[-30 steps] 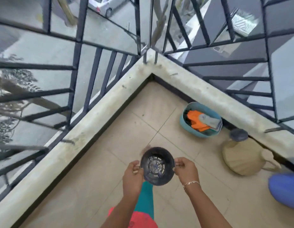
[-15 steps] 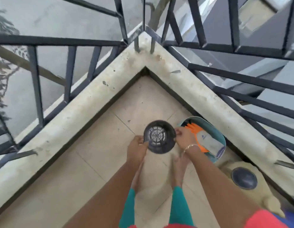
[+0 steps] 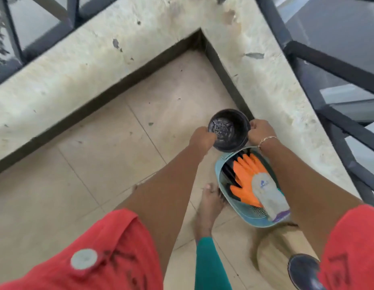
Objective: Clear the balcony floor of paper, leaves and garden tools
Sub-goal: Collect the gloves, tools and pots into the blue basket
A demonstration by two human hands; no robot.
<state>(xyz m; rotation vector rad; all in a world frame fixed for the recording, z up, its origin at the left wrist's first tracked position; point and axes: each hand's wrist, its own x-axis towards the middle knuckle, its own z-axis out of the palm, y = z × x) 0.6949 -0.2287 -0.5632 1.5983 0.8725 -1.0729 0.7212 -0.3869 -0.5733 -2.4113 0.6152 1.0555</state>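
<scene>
An empty black plastic plant pot (image 3: 229,130) with a slotted bottom hangs low over the tiled balcony floor (image 3: 102,155), close to the corner. My left hand (image 3: 202,138) grips its left rim and my right hand (image 3: 260,132) grips its right rim. Just below the pot sits a teal plastic basket (image 3: 220,174) on the floor, with orange and grey garden gloves (image 3: 253,181) lying in it.
A pale concrete ledge (image 3: 77,61) with a dark metal railing (image 3: 328,65) runs round the corner. A beige watering jug with a dark lid (image 3: 303,268) stands at the lower right, beside the basket. My bare foot (image 3: 209,206) is on the tiles left of the basket.
I have bent down and forward into the corner. The pot, still held by both hands, has dropped lower and moved to just above the basket's far end.
</scene>
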